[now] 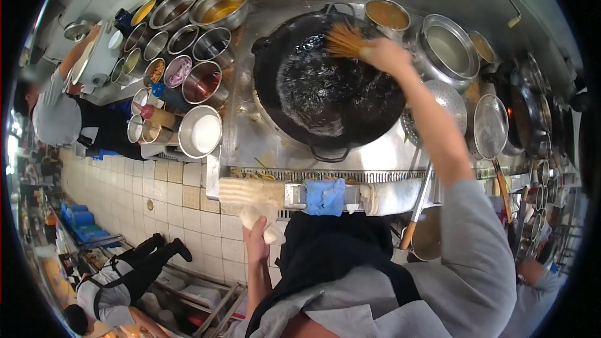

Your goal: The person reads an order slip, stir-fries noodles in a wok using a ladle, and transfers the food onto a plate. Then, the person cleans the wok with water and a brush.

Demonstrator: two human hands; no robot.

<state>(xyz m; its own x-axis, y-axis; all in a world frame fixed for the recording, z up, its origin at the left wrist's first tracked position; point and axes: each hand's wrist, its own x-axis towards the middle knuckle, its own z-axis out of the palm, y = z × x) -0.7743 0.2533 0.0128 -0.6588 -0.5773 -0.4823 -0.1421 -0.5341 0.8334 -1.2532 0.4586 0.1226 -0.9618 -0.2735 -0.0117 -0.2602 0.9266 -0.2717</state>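
Steel surface [382, 159] ran across most of our view, with cookware set along both sides. In it sat the largest vessel, a black wok [372, 112], in front of the wearer; dark, rippled liquid lay inside, glinting, and a loop handle stood out at the near edge. To the left we noted two co-workers, one standing [56, 116] beyond the bowls, the other [119, 285] lower in view, both well apart from the wok. Just right of the wok, a steel pot [433, 70] with cloudy contents; nearer us, a perforated skimmer [446, 97], its handle pointing toward the wearer, and beside it a mesh strainer [491, 125]. Left of the wok we logged a steel bowl [187, 136] of white contents, near a cluster of smaller containers. A blue cloth [325, 197] was draped at the front edge. We placed the bamboo brush [343, 42] over the far right part of the wok, bristles toward its middle; whether they touched the liquid, we could not tell. Right hand [385, 56]: grip wrapped round the brush's bound end. Left hand [255, 239]: grip closed about a pale cloth bundle [250, 216], below the surface's front edge
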